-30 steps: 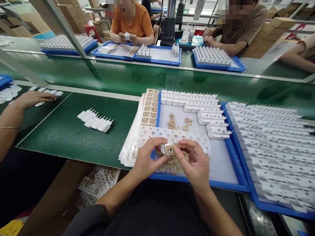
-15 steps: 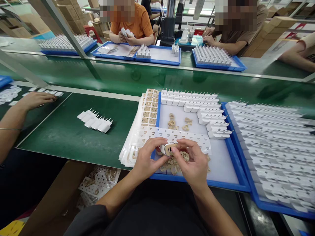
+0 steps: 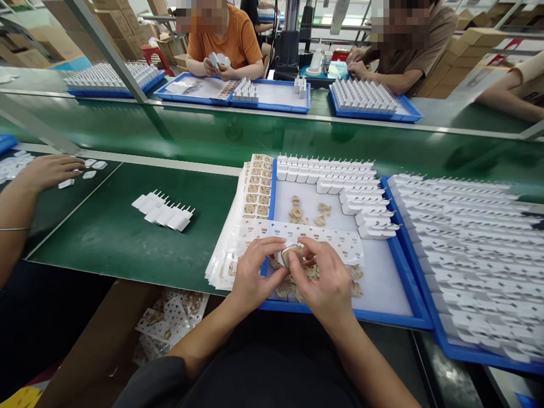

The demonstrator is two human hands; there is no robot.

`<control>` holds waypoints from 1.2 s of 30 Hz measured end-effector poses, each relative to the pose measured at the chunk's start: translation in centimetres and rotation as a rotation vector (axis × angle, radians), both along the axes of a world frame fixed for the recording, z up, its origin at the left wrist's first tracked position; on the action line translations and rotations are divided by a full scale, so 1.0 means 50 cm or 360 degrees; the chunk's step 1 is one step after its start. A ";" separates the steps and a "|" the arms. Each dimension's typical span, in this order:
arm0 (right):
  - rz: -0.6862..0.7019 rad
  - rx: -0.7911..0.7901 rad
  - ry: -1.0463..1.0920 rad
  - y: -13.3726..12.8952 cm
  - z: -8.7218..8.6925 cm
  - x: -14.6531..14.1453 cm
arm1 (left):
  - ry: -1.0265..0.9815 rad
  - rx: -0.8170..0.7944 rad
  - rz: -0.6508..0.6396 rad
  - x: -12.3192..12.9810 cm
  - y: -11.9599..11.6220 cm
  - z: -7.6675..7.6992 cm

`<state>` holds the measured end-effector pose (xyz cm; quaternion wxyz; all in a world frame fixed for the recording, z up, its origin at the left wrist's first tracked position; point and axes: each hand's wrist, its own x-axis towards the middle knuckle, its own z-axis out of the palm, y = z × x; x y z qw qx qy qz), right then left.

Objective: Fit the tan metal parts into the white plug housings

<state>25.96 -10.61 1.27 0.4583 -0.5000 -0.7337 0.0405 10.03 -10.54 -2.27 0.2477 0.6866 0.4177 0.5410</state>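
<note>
My left hand [image 3: 257,275] grips a small white adapter [image 3: 290,256] with a tan sticker on its end face. The fingers of my right hand [image 3: 323,277] press on that face from the other side. Under both hands, tan scraps [image 3: 356,288] lie in a blue-rimmed tray [image 3: 382,316]. A punched white sheet [image 3: 335,239] crosses the tray just beyond my fingers. White adapters with pins up [image 3: 351,202] line the tray's back and right side. To the left is a stack of sticker sheets [image 3: 229,243].
Another tray [image 3: 444,340] full of adapters stands at the right. Several adapters [image 3: 168,212] lie on the green table [image 3: 106,243]. A neighbour's hand [image 3: 53,170] is by white pieces at far left. People sit behind trays across the belt [image 3: 199,133].
My right fingers have shifted slightly left over the adapter's face, and the adapter has turned a little. At far left the other person's hand has moved left, among rearranged white pieces.
</note>
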 end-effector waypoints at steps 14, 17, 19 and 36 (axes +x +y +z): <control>0.0659 -0.1077 0.1487 0.012 -0.041 0.000 | -0.0234 0.0107 0.0022 0.003 -0.001 -0.046; 0.0609 -0.1029 0.1346 0.011 -0.041 -0.004 | -0.0200 0.0151 0.0040 0.006 0.002 -0.049; 0.0529 -0.0926 0.1174 0.008 -0.036 -0.011 | -0.0146 0.0213 0.0063 0.010 0.004 -0.045; 0.0532 -0.0880 0.1358 0.004 -0.034 -0.010 | -0.0011 0.0343 0.0116 0.025 0.001 -0.021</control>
